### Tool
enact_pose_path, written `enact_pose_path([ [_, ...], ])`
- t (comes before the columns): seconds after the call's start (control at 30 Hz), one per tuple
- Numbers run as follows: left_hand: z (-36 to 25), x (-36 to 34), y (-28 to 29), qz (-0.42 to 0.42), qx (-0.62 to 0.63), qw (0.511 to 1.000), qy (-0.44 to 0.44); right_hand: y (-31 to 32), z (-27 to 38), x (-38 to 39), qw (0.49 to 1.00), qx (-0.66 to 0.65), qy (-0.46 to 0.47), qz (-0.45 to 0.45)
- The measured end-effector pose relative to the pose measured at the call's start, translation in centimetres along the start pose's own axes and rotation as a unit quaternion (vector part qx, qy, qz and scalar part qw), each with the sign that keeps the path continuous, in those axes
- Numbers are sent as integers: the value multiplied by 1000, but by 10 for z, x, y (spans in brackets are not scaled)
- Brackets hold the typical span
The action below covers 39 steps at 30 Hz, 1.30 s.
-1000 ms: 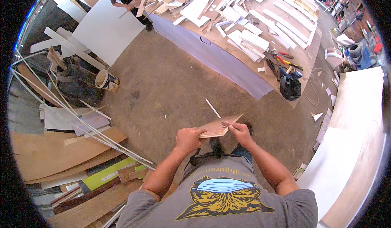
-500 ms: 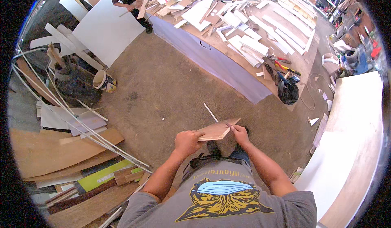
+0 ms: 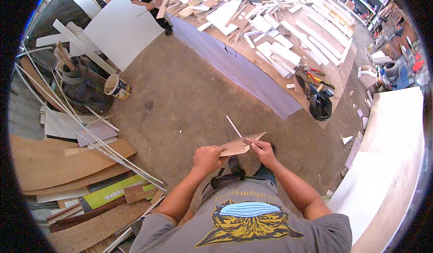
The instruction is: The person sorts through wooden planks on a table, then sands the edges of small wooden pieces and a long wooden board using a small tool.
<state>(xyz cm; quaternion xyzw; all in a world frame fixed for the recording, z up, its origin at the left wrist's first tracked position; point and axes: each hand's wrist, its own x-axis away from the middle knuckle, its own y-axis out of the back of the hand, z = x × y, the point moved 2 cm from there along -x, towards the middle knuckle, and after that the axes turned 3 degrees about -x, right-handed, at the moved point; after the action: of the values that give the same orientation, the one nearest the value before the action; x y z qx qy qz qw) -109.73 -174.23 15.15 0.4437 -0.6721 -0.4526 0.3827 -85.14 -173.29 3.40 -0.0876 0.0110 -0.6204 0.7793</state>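
Right hand (image 3: 264, 154), shifted leftward, pinches a small piece (image 3: 246, 141) over the board (image 3: 234, 147) gripped by left hand (image 3: 208, 158).

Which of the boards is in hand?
The small light-brown board near the picture's centre: the left hand grips its left end, the right hand is at its right. The large brown board and lime-green board lie in neither hand.
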Motion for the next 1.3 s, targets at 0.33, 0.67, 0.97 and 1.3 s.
enact_pose_path([
  [0.33, -3, -17, 4, 41, 2, 999, 28, 4, 15, -2, 997, -69, -19, 4],
  [0.67, -2, -23, 6, 40, 5, 999, 13, 11, -6, -12, 998, 43, -10, -42],
  [0.97, 1, -28, 4, 6, 14, 1000, -4, 15, -8, -10, 994, 2, -104, -46],
  [1.3, 6, -27, -2, 20, 14, 999, 24, 7, -3, -14, 999, 20, -26, -36],
])
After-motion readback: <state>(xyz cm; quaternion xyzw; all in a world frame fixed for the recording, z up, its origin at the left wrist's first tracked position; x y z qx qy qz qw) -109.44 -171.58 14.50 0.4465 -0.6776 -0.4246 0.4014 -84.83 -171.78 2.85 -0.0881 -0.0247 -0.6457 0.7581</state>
